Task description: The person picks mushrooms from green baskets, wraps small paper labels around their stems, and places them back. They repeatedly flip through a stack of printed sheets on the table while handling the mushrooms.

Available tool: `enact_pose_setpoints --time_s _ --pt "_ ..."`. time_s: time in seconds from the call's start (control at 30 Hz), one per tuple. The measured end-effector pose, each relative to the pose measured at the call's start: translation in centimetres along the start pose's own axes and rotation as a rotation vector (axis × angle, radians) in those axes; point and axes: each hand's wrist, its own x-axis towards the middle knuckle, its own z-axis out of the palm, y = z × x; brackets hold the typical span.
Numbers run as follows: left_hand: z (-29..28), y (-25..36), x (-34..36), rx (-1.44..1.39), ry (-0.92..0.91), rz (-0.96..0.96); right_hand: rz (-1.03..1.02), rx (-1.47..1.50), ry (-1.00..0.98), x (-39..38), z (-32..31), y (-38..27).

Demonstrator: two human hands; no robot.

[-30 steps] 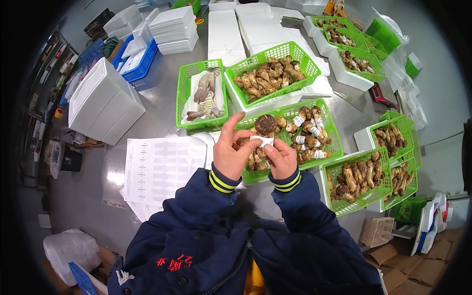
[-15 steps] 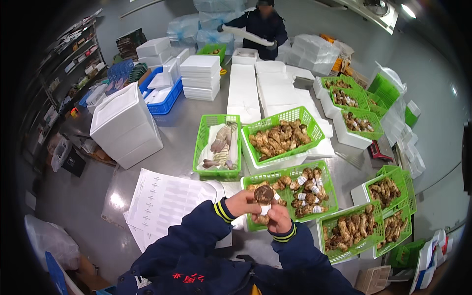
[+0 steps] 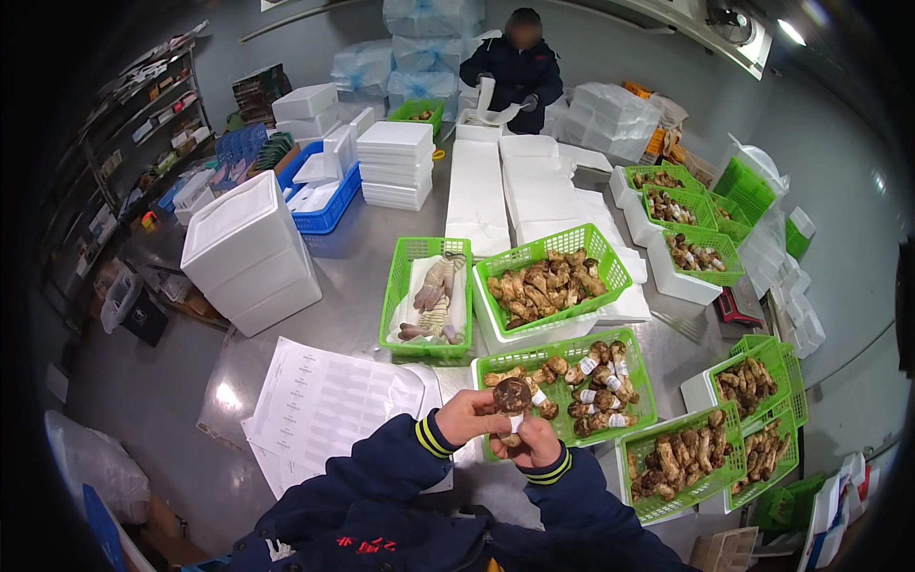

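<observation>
My left hand (image 3: 465,416) and my right hand (image 3: 532,442) are closed round one upright mushroom (image 3: 513,393), its dark brown cap on top and a white paper band on its stem. Just behind them is a green basket (image 3: 644,402) with several mushrooms, many banded with white labels. Sheets of labels (image 3: 334,400) lie left of my hands. To the right, another green basket (image 3: 631,502) holds unbanded mushrooms. Farther back, one basket (image 3: 398,272) holds striped gloves (image 3: 437,291) on a white liner, beside a basket of loose mushrooms (image 3: 543,286).
Across the steel table (image 3: 372,224), a co-worker (image 3: 515,71) in dark clothes handles white sheet material. Foam boxes (image 3: 243,257), stacked white lids (image 3: 396,153) and a blue crate (image 3: 324,214) stand left. More green baskets (image 3: 715,262) line the right side, near a red scale (image 3: 736,303).
My view has tilted up, bringing the co-worker into sight. The label, earlier spread between my fingers, now sits round the stem. The co-worker's long white piece now hangs lower and bent.
</observation>
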Motion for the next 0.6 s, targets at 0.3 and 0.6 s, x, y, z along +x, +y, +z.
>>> enact_pose_setpoints --time_s 0.3,0.6 --pt "-0.8 -1.2 0.1 -0.002 -0.007 0.009 -0.002 0.144 -0.011 0.2 -0.6 0.5" --pt "0.4 -0.8 0.2 -0.041 -0.005 0.036 -0.025 0.267 -0.067 0.3 -0.8 0.9"
